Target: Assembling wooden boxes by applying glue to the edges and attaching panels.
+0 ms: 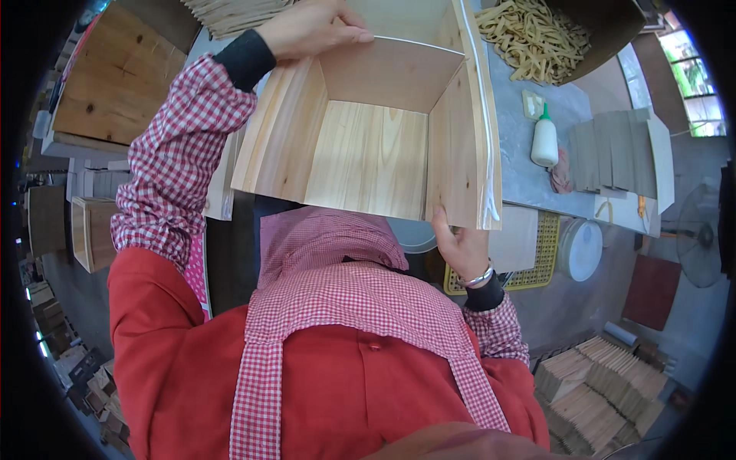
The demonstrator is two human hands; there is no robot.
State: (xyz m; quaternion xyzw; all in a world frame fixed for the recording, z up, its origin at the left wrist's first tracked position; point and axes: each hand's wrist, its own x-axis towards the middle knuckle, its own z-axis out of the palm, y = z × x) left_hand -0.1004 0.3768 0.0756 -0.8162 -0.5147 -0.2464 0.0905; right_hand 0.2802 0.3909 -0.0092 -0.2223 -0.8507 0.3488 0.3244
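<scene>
In front of me is a wooden box point(368, 161) of pale boards, its near side open toward me. A thin brown board point(391, 77) stands across it between the side walls. My left hand point(318, 29) is closed at the far left, its fingers on the top edge of that thin board. With the thumb inside and the fingers behind the wall, my right hand point(461, 249) grips the box's near right corner. A white bead of glue point(487, 146) runs along the right wall's edge. The green-tipped white glue bottle point(544, 140) stands on the table to the right.
Thin wooden strips point(537, 38) fill a container at the far right. Stacked grey boards point(617, 153) lie on the table point(521, 180). Below are a yellow plastic basket point(546, 249) and a round white-lidded bucket point(584, 249). Another wooden box point(115, 77) stands at left; wooden pieces point(602, 391) are piled lower right.
</scene>
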